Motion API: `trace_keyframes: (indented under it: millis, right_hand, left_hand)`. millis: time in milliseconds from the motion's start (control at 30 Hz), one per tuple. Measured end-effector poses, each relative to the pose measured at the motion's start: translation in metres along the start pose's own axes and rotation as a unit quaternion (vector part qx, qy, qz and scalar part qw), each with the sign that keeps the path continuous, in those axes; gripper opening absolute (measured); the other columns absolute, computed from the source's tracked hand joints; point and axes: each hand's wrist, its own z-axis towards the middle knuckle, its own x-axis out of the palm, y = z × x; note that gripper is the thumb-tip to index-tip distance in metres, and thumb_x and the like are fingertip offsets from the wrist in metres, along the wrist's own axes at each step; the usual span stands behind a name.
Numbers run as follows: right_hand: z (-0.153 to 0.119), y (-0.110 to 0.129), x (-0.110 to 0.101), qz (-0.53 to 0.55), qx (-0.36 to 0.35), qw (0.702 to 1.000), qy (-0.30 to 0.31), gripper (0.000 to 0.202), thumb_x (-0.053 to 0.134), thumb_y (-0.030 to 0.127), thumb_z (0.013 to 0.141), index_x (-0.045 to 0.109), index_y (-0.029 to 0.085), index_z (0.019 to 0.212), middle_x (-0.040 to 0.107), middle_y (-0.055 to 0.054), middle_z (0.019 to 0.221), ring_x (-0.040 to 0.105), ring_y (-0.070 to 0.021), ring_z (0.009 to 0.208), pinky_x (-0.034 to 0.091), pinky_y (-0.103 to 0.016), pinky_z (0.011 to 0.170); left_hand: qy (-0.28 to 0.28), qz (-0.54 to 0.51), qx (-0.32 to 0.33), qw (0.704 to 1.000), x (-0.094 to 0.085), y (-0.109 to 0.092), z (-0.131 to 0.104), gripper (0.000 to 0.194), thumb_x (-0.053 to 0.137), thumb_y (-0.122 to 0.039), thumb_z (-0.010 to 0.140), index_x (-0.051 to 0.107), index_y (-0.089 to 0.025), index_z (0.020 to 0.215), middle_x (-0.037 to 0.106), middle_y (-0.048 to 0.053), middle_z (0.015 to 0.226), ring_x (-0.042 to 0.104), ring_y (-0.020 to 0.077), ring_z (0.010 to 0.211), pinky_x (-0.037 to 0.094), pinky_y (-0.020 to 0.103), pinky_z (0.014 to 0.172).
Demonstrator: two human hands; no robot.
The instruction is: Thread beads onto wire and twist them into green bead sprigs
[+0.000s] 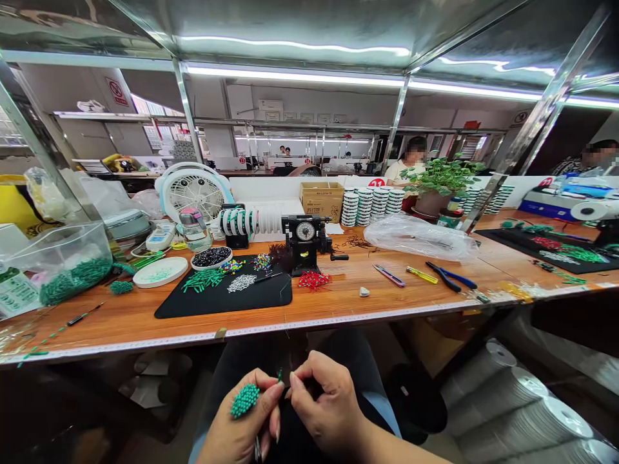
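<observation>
Over the lap, below the table's front edge, my left hand [249, 412] is closed round a cluster of green beads [245, 401]. A small green strand [280, 374] stands up between its thumb and forefinger, and a thin dark metal tool shows under the palm. My right hand [322, 396] is close beside it, thumb and forefinger pinched together near the strand; what they hold is too small to make out. On the table, a black mat [227, 301] carries green tubes [202, 280], silver beads [241, 283] and multicoloured beads [262, 261].
A hand-cranked winder [305, 241] stands behind red beads [314, 279]. To its right lie a cutter [389, 276], a yellow screwdriver [422, 275] and pliers [449, 277]. A fan [196, 193] and a bag of green beads [77, 277] stand left. People sit in the background.
</observation>
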Motion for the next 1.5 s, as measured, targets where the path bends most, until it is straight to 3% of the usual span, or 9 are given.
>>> trace_keyframes:
  millis: [200, 367, 600, 767, 833, 967, 1133, 1267, 1500]
  right_hand:
    - [0.003, 0.003, -0.001, 0.078, 0.105, 0.991, 0.036, 0.026, 0.056, 0.031, 0.082, 0.063, 0.013, 0.064, 0.056, -0.002, 0.057, 0.052, -0.011, 0.054, 0.04, -0.022, 0.054]
    - [0.01, 0.005, 0.002, 0.21, 0.259, 0.937, 0.106, 0.034, 0.064, 0.043, 0.074, 0.067, 0.01, 0.068, 0.054, 0.0, 0.05, 0.044, -0.007, 0.039, 0.031, -0.019, 0.039]
    - [0.008, -0.002, 0.003, 0.293, 0.306, 0.895, 0.141, 0.038, 0.071, 0.046, 0.066, 0.058, 0.01, 0.063, 0.048, 0.003, 0.044, 0.037, -0.0037, 0.033, 0.023, -0.016, 0.034]
    - [0.002, -0.006, 0.009, 0.446, 0.339, 0.809, 0.178, 0.035, 0.064, 0.047, 0.066, 0.046, 0.016, 0.07, 0.052, 0.004, 0.052, 0.045, -0.0075, 0.034, 0.03, -0.016, 0.031]
    - [0.002, -0.005, 0.008, 0.46, 0.362, 0.791, 0.182, 0.034, 0.064, 0.044, 0.065, 0.047, 0.016, 0.072, 0.055, 0.002, 0.056, 0.041, -0.0055, 0.033, 0.023, -0.015, 0.03]
    - [0.004, -0.003, 0.002, 0.386, 0.362, 0.835, 0.151, 0.032, 0.075, 0.037, 0.063, 0.053, 0.012, 0.067, 0.043, 0.007, 0.046, 0.024, -0.0013, 0.037, 0.013, -0.017, 0.037]
    - [0.008, -0.004, -0.001, 0.268, 0.267, 0.922, 0.078, 0.025, 0.072, 0.035, 0.069, 0.067, 0.01, 0.066, 0.058, -0.001, 0.058, 0.045, -0.0091, 0.056, 0.035, -0.022, 0.056]
    - [0.01, -0.003, 0.002, 0.216, 0.257, 0.936, 0.107, 0.018, 0.068, 0.028, 0.071, 0.069, 0.011, 0.068, 0.064, -0.004, 0.065, 0.053, -0.0132, 0.062, 0.04, -0.024, 0.06]
    - [0.007, -0.002, 0.001, 0.147, 0.231, 0.958, 0.089, 0.019, 0.061, 0.027, 0.076, 0.064, 0.011, 0.067, 0.064, -0.004, 0.065, 0.054, -0.0136, 0.062, 0.042, -0.024, 0.061]
  left_hand:
    - [-0.011, 0.039, 0.024, 0.999, -0.002, 0.004, 0.0, 0.04, 0.063, -0.057, 0.074, 0.051, -0.019, 0.068, 0.053, -0.003, 0.047, 0.039, 0.0076, 0.037, 0.029, 0.017, 0.037]
    - [-0.01, 0.062, 0.013, 0.998, -0.002, 0.008, 0.0, 0.041, 0.063, -0.057, 0.074, 0.05, -0.019, 0.066, 0.054, -0.001, 0.045, 0.042, 0.0086, 0.034, 0.029, 0.017, 0.034]
    - [-0.013, -0.111, -0.028, 0.993, -0.002, 0.017, 0.006, 0.043, 0.072, -0.054, 0.067, 0.06, -0.018, 0.087, 0.051, -0.004, 0.04, 0.043, 0.0095, 0.032, 0.032, 0.017, 0.033]
    - [-0.028, -0.146, -0.046, 0.988, 0.0, 0.014, 0.007, 0.046, 0.072, -0.06, 0.062, 0.06, -0.016, 0.068, 0.039, -0.007, 0.032, 0.033, 0.0065, 0.024, 0.024, 0.017, 0.028]
    - [-0.026, -0.139, -0.052, 0.989, 0.0, 0.012, 0.007, 0.048, 0.072, -0.062, 0.062, 0.061, -0.016, 0.068, 0.034, -0.008, 0.029, 0.03, 0.0059, 0.023, 0.02, 0.017, 0.028]
    - [-0.03, -0.121, -0.04, 0.991, 0.0, 0.012, 0.006, 0.042, 0.071, -0.056, 0.067, 0.063, -0.014, 0.072, 0.026, -0.011, 0.032, 0.024, 0.0028, 0.027, 0.017, 0.015, 0.033]
    - [0.046, -0.111, -0.046, 0.992, 0.001, 0.016, 0.006, 0.042, 0.074, -0.052, 0.065, 0.057, -0.017, 0.078, 0.045, -0.005, 0.043, 0.036, 0.0083, 0.039, 0.032, 0.018, 0.039]
    - [0.107, -0.093, -0.064, 0.988, 0.002, 0.019, 0.007, 0.046, 0.072, -0.054, 0.066, 0.054, -0.016, 0.084, 0.053, 0.0, 0.045, 0.045, 0.0121, 0.041, 0.038, 0.023, 0.043]
    - [0.083, -0.094, -0.008, 0.992, 0.002, 0.017, 0.003, 0.034, 0.063, -0.049, 0.078, 0.051, -0.018, 0.073, 0.05, -0.003, 0.054, 0.051, 0.0138, 0.05, 0.047, 0.027, 0.052]
